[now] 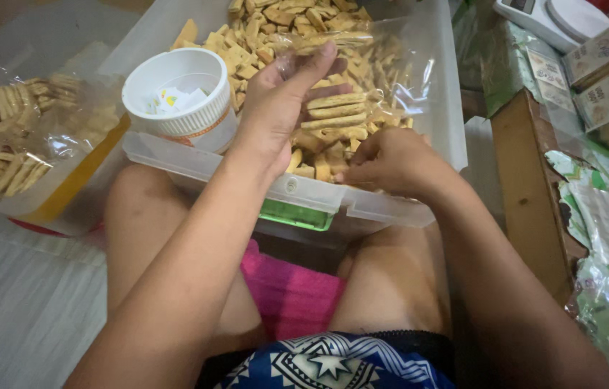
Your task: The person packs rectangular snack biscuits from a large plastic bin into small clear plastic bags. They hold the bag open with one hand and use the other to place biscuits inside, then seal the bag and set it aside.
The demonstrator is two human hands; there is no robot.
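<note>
Clear plastic bag of biscuit sticks held in left hand's clenched grip.

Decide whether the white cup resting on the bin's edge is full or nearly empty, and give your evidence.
Nearly empty. The white cup stands upright on the clear bin, its bare inner wall visible, with only small paper packets at the bottom.

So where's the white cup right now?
In the head view, the white cup sits upper left, in the clear bin's left corner, beside the left hand.

Two hands, a left hand and a right hand. One clear plastic bin of biscuit sticks, too many to count. One white cup. One kitchen scale.
</note>
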